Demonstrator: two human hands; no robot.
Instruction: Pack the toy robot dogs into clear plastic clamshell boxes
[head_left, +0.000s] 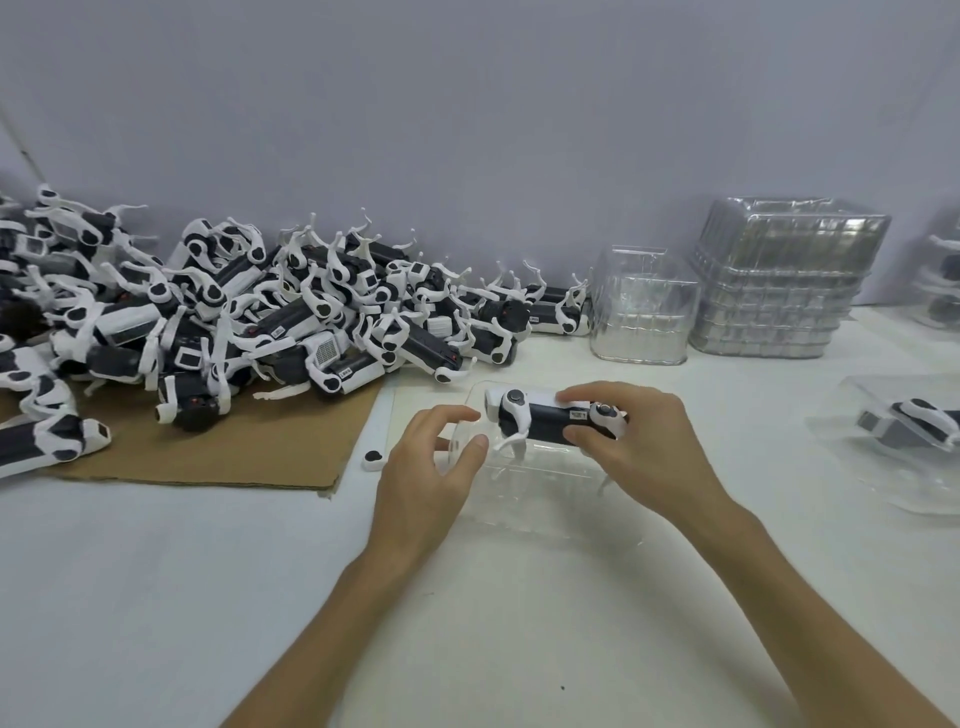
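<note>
A black-and-white toy robot dog (540, 415) is held over an open clear clamshell box (524, 493) in the middle of the white table. My right hand (639, 441) grips the dog's rear end, thumb below and fingers along its white back. My left hand (431, 478) pinches the clear box's left wall between thumb and fingers. The dog's legs reach down into the box. A big heap of loose robot dogs (249, 317) lies at the left, partly on brown cardboard (234, 452).
Empty clamshell boxes stand at the back right: a single one (644, 312) and a tall nested stack (784, 280). A packed box with a dog inside (904, 436) lies at the right edge. A small loose black-and-white part (373, 458) rests beside the cardboard.
</note>
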